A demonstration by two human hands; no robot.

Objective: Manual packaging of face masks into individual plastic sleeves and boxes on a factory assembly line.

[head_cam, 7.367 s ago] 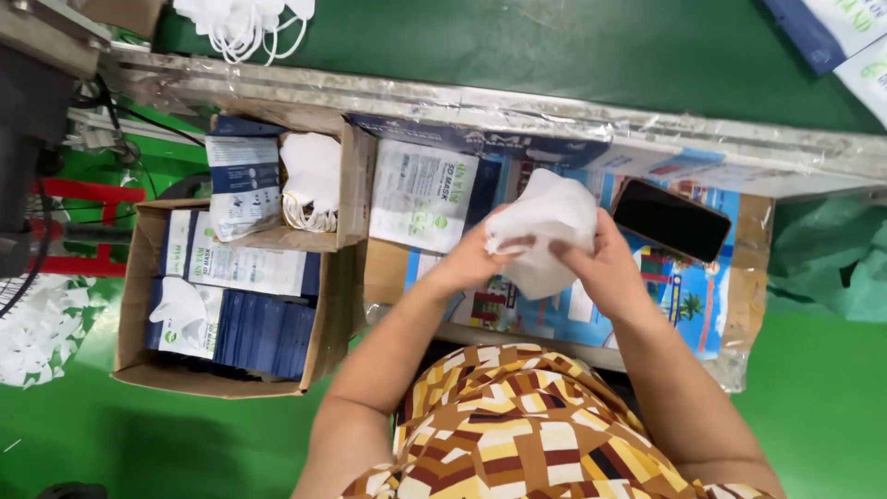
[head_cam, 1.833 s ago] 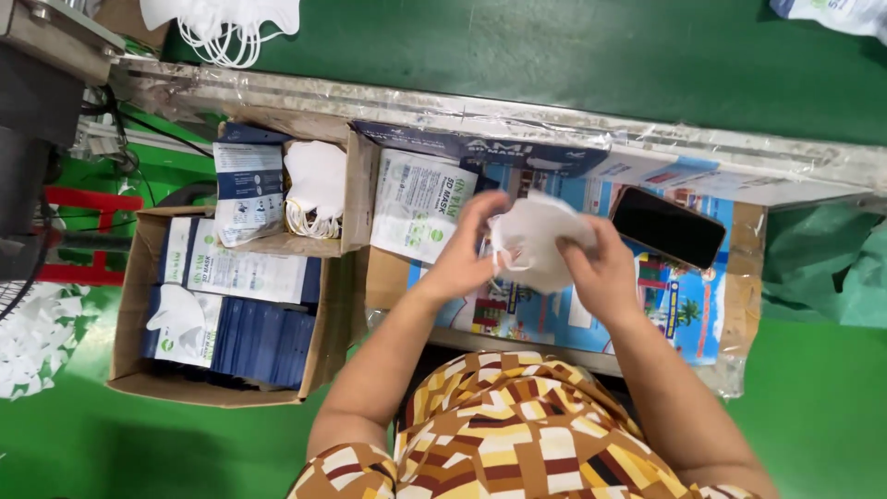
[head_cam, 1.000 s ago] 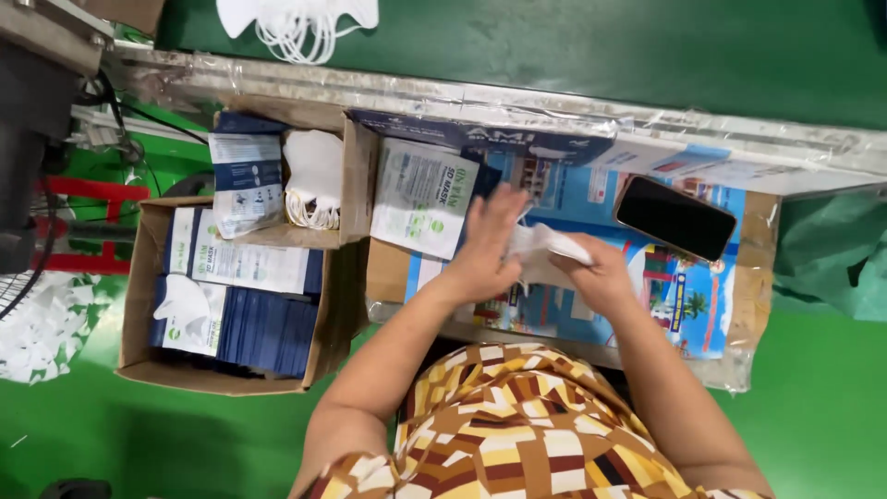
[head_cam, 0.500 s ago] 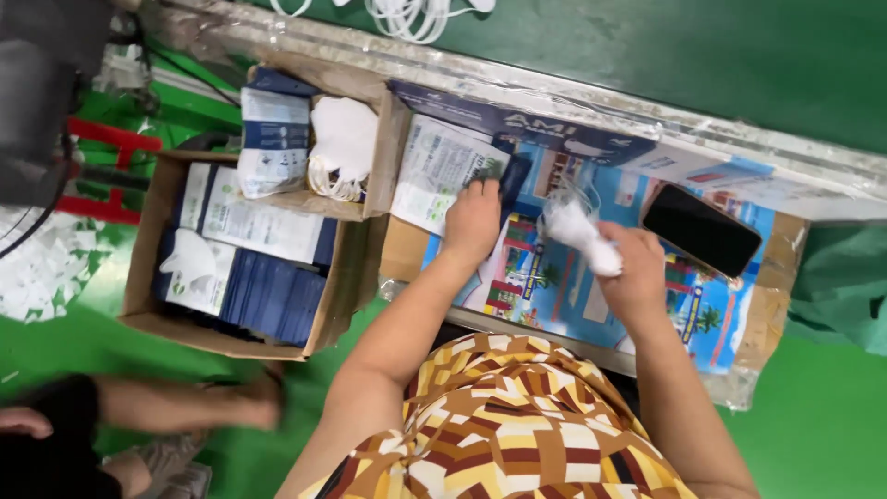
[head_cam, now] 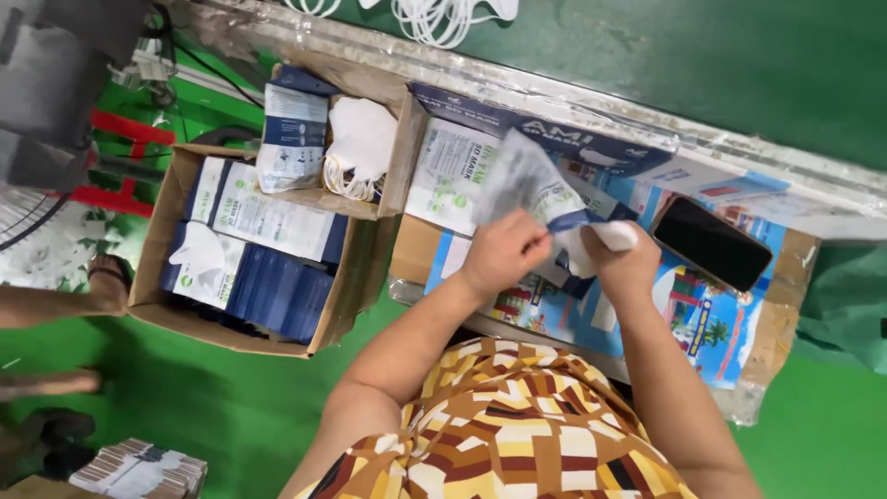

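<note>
My left hand (head_cam: 504, 254) pinches a flat blue and white pouch (head_cam: 522, 180) and holds it up over the cardboard work board (head_cam: 711, 323). My right hand (head_cam: 621, 263) grips a folded white mask (head_cam: 601, 242) whose end meets the pouch's lower edge. A stack of the same pouches (head_cam: 451, 176) lies on the board just left of my hands. A black phone (head_cam: 711, 243) rests face up on the board to the right.
A small open box (head_cam: 393, 171) holds loose white masks (head_cam: 360, 148) and pouches. Below it a bigger carton (head_cam: 157, 240) is filled with packed pouches. More white masks (head_cam: 443, 14) lie on the green table. Another person's foot (head_cam: 106, 277) is at the far left.
My left hand reached to the pouch stack, took a pouch and lifted it. The mask, first spread between both hands, is now folded in my right hand at the pouch.
</note>
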